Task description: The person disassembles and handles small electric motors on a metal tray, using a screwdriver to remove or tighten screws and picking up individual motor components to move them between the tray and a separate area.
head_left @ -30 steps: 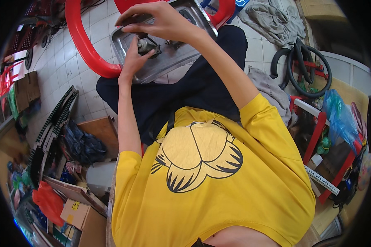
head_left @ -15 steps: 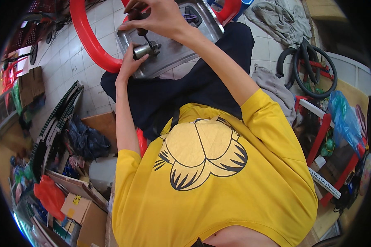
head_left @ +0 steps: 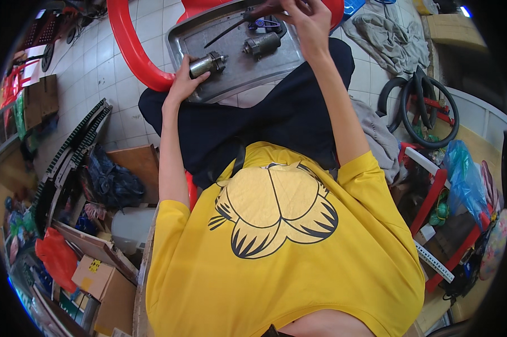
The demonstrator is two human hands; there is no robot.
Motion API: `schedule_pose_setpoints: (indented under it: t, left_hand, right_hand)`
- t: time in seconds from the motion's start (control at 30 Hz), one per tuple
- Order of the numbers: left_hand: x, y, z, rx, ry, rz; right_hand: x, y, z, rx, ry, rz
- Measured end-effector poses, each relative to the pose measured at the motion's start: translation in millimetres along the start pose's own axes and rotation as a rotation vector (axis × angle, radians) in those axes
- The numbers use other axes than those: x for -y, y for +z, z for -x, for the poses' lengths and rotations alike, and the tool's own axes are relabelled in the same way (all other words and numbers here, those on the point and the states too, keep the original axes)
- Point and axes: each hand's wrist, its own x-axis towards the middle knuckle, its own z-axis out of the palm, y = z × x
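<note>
My left hand [head_left: 181, 83] is wrapped round a small cylindrical metal motor [head_left: 206, 64], which lies over the left part of a shallow metal tray [head_left: 250, 73]. In my right hand [head_left: 311, 27] is a screwdriver [head_left: 265, 9] with a dark reddish handle. Its shaft slants down to the left above the tray, its tip apart from the motor. A second, darker cylindrical motor [head_left: 266, 43] rests in the tray between my hands. Just beyond it sits a purple and dark part [head_left: 265, 24], partly covered by the screwdriver.
The tray is on a red plastic stool or chair [head_left: 127, 50], in front of my legs. Grey cloth [head_left: 383, 42] and black tyre-like rings [head_left: 433, 112] lie to the right. Cardboard boxes [head_left: 102, 281], a red bag [head_left: 57, 258] and a green-edged rack [head_left: 71, 149] crowd the left.
My right hand has moved right with the screwdriver, lifting it off the motor; the shaft now slants across the tray. The second motor has come into sight. My left hand still holds its motor.
</note>
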Motion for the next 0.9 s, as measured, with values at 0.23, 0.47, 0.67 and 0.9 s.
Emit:
schedule_pose_setpoints:
  t: [0.23, 0.47, 0.67, 0.9]
  left_hand:
    - [6.1, 3.9, -5.8, 0.027, 0.024, -0.079]
    - [6.1, 5.2, -3.7, 0.019, -0.029, -0.099]
    - [5.8, 3.3, -5.1, 0.074, -0.052, -0.022]
    - [10.2, 3.1, -7.1, 0.089, -0.059, 0.020]
  right_hand:
    - [-22.1, -68.9, 22.1, -0.125, 0.088, -0.082]
    - [-46.3, -129.4, 24.6, -0.031, 0.166, -0.396]
    - [-52.0, -163.4, 15.5, 0.134, 0.191, -0.670]
    - [-49.9, -164.9, 12.1, 0.152, 0.249, -0.938]
